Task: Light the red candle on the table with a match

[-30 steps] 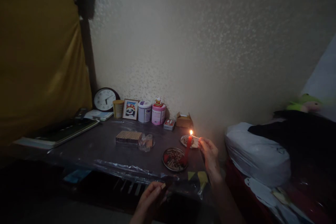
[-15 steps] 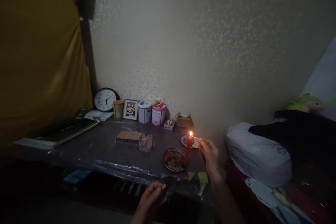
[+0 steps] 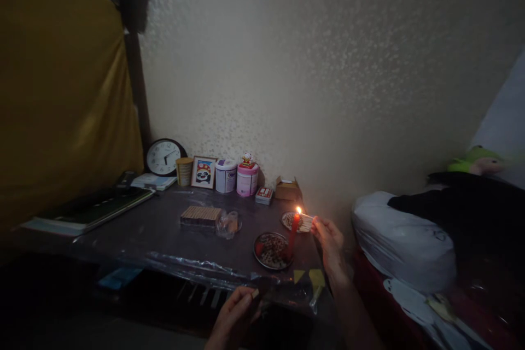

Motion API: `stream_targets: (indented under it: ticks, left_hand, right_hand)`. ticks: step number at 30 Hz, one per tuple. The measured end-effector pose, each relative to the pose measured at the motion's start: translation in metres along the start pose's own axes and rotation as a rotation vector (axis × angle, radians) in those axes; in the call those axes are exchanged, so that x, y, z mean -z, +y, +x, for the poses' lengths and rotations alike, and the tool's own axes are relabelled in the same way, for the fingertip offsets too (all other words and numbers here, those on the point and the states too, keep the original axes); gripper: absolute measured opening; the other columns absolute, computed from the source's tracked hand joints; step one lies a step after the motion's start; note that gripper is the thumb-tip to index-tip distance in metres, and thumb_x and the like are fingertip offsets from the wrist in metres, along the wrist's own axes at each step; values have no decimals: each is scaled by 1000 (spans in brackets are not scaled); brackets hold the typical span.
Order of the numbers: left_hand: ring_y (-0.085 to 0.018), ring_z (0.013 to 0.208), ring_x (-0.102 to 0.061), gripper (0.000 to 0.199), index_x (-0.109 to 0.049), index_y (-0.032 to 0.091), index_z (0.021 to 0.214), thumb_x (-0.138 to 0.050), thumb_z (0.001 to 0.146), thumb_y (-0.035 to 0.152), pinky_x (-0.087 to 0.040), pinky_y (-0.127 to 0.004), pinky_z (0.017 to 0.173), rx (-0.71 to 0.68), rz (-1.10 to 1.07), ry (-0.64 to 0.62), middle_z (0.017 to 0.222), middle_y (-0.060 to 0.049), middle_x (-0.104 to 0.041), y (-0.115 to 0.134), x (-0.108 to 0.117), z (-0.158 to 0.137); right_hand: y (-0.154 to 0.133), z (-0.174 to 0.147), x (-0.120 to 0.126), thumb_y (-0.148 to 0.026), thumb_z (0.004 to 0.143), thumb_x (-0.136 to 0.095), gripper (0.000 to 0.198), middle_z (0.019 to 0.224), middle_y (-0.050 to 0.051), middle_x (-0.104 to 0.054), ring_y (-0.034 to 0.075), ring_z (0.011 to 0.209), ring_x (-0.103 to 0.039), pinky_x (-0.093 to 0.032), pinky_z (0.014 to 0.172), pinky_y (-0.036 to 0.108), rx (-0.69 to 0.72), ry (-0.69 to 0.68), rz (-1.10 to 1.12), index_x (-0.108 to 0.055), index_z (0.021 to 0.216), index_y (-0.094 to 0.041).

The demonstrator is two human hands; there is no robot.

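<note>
My right hand (image 3: 329, 234) is closed, thumb and fingers pinching a thin matchstick (image 3: 307, 216). The match's tip reaches the flame (image 3: 298, 210) on top of a lit red candle (image 3: 293, 235). That candle stands slightly tilted at the right side of a round metal plate (image 3: 255, 252) covered in dark and pale bits. Behind it, a second plate (image 3: 284, 221) holds used-looking matchsticks and pale bits. Low at the table's front edge, my left hand (image 3: 235, 314) is closed on a small tan piece (image 3: 255, 293); only its end shows, so its kind is unclear.
On the plastic-covered table (image 3: 156, 224) lie a row of small brown boxes (image 3: 200, 216) and a crumpled clear wrapper (image 3: 227, 224). Along the wall stand a clock (image 3: 164, 157), a framed panda picture (image 3: 203, 172), two tins (image 3: 226, 176) and an open carton (image 3: 287, 189). White bag (image 3: 404, 240) at right.
Both hands keep almost the same place and grip. The match tip stays at the candle flame, which is still burning. The view has shifted very slightly.
</note>
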State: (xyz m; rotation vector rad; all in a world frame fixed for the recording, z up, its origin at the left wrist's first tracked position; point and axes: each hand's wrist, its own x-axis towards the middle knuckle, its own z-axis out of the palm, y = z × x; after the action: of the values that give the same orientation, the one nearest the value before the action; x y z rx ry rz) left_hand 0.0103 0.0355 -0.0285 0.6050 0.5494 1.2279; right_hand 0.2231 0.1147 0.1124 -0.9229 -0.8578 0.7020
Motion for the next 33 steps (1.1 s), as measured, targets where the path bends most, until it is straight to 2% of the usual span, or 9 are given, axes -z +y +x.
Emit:
stream_targets:
  ticks: [13,16,20,21,23,25,28,31,33]
  left_hand:
    - [-16,75,-57,28,-66,18,74,-73,63,43,-39,-29,72,-11,9,-27,75,-3,-66,3,-2,-3]
    - [-19,81,-59,26,-67,18,75,-73,64,41,-40,-31,78,12,27,-32,79,-4,-68,5,-2,-5]
    - [-22,86,-58,26,-68,21,73,-75,60,42,-39,-35,86,23,22,-17,79,-3,-68,13,-9,-13]
    - [-22,88,-58,25,-69,22,73,-75,61,42,-39,-36,88,25,18,-17,80,-4,-68,16,-12,-16]
    - [-23,90,-58,23,-69,22,74,-75,61,41,-38,-37,91,46,14,-32,83,-4,-68,20,-16,-18]
    - [-22,89,-58,23,-69,23,74,-75,61,41,-38,-36,90,69,8,-48,82,-3,-68,20,-16,-17]
    - [-19,79,-59,24,-69,23,71,-76,59,43,-40,-33,85,78,17,-46,73,-1,-66,13,-9,-11]
    - [-20,83,-60,27,-69,22,72,-77,57,43,-41,-33,83,64,20,9,78,-2,-68,1,3,-3]
    - [-22,83,-61,29,-68,22,73,-77,57,43,-41,-36,85,65,2,23,81,-4,-69,-5,9,1]
  right_hand:
    - [-10,0,9,-27,48,-80,21,65,-4,-65,9,60,-59,-53,60,20,-126,7,211,-67,63,-19]
    - [-32,2,18,-24,47,-81,23,69,-2,-67,11,62,-61,-54,60,21,-171,6,270,-67,65,-20]
    - [-85,-2,41,-27,56,-77,16,67,-5,-62,7,58,-58,-53,56,18,-148,-42,368,-64,65,-22]
    - [-96,-4,49,-27,58,-74,15,64,-7,-59,5,55,-56,-51,54,15,-115,-59,408,-61,64,-24]
    - [-108,-6,65,-30,68,-67,9,59,-9,-53,4,51,-52,-46,51,11,63,-119,501,-59,67,-27]
    - [-104,-5,78,-40,73,-59,16,54,-9,-53,5,46,-50,-44,47,14,163,-61,282,-58,62,-27]
    - [-79,5,88,-44,68,-59,27,43,-7,-57,10,41,-50,-42,43,19,144,39,-92,-60,50,-24]
    - [-63,19,93,-32,59,-69,15,42,-6,-60,11,42,-51,-42,44,20,137,81,-174,-62,50,-22]
    - [-64,26,97,-34,60,-70,13,51,-5,-63,12,47,-55,-45,50,22,158,85,-157,-62,57,-23]
